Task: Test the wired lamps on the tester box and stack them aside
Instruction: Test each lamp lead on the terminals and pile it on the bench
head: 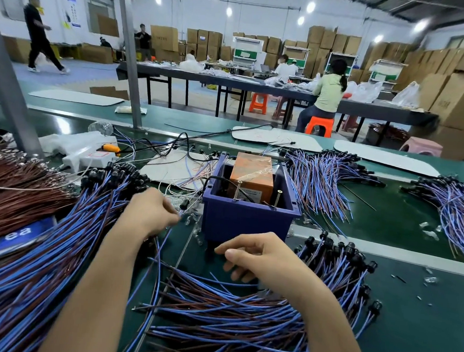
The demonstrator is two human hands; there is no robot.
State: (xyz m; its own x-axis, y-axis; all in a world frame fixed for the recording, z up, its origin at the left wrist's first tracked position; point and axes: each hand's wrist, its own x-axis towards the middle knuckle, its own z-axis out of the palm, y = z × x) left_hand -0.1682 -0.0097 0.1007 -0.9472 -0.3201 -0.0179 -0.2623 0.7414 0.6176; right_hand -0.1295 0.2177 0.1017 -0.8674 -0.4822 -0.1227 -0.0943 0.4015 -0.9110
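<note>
The tester box (249, 223) is a blue plastic tub holding an orange block (253, 174) and two upright screws (277, 198). It stands mid-bench on the green mat. My left hand (151, 211), just left of the box, pinches a wired lamp (184, 204) by its black head; its blue wire trails down toward me. My right hand (250, 255) hovers in front of the box with thumb and fingers curled together; I cannot make out anything between them. Below it lies a fanned pile of blue-and-brown wired lamps (229, 313). A bigger pile (40, 272) lies to the left.
More lamp bundles lie behind the box (321, 176) and at far right (456, 213). Brown wires (10, 187), a white power strip (89, 157) and a grey post (6, 91) stand at left. People work at tables beyond the green conveyor (201, 124).
</note>
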